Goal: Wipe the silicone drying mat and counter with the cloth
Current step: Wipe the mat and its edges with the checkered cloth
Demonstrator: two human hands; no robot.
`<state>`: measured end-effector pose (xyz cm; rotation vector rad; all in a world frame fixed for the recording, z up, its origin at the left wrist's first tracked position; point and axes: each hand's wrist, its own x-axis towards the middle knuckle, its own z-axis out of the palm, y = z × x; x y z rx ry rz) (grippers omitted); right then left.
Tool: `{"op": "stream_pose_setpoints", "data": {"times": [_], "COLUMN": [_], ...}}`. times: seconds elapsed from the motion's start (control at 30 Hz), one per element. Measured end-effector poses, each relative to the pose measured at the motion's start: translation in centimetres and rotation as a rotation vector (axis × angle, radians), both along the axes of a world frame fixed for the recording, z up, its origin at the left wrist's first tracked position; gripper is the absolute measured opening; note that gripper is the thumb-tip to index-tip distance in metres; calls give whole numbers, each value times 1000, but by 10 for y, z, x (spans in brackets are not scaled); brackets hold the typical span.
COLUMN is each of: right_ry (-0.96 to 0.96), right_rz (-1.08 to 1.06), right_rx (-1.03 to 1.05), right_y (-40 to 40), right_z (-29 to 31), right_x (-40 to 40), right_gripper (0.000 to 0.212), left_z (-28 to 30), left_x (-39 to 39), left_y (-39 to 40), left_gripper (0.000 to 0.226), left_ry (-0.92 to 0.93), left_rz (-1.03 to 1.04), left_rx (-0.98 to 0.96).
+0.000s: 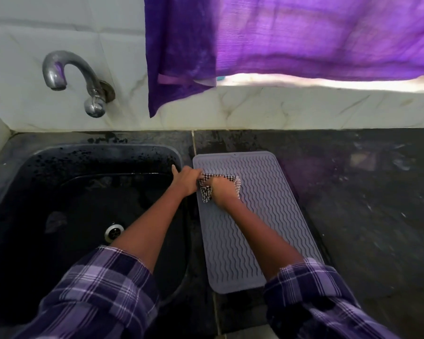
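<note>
Dark stone counter (353, 192) runs under a white tiled wall, with a black sink (59, 192) sunk into it and a grey silicone drying mat (267, 216) lying just beside the sink's right rim.

On the mat's far left part, both hands meet on a black-and-white checked cloth (206, 194). Curled fingers of the left hand (186, 181) pinch the cloth's near-sink end, right at the mat's left edge. Next to it, touching or nearly so, the right hand (222, 192) is closed over the bunched middle of the cloth, pressing it down onto the wavy ridges. Checked fabric shows past that hand toward the mat's centre and also on its near side. Both forearms come from rolled purple plaid sleeves (103, 289), the left one crossing over the sink, the right one lying over the mat's near half.

Beyond the mat, a purple curtain (279, 33) hangs over the wall, and a steel tap (66, 69) curves out above the sink.

Judging by this, the cloth is being gathered or folded into a pad on the mat, so wiping is at an early stage. Next would come firm strokes along the mat's length, following the ridges, with the counter around the mat left for afterwards.
</note>
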<state>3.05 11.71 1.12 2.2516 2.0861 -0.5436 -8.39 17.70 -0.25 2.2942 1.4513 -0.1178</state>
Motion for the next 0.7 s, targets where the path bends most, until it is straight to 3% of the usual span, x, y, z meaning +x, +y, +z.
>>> {"op": "stream_pose_setpoints", "data": {"times": [0.1, 0.2, 0.43, 0.57, 0.63, 0.7], "right_ry": [24, 20, 15, 22, 17, -3], "right_rz": [22, 43, 80, 84, 90, 106], "right_rx": [-18, -10, -9, 5, 9, 27], "right_y": [-5, -6, -27, -47, -54, -57], "right_z": [2, 4, -1, -6, -7, -7], "right_x": [8, 9, 10, 9, 9, 9], "right_gripper": [46, 46, 43, 43, 43, 41], "left_z": [2, 0, 7, 3, 3, 4], "left_x": [-4, -2, 19, 21, 18, 15], "left_y": [1, -7, -4, -6, -13, -24], "left_gripper": [59, 69, 50, 56, 60, 58], "left_ry": [-87, 36, 241, 287, 227, 143], "left_rz": [53, -33, -20, -17, 42, 58], "left_rx": [30, -35, -81, -123, -189, -130]}}
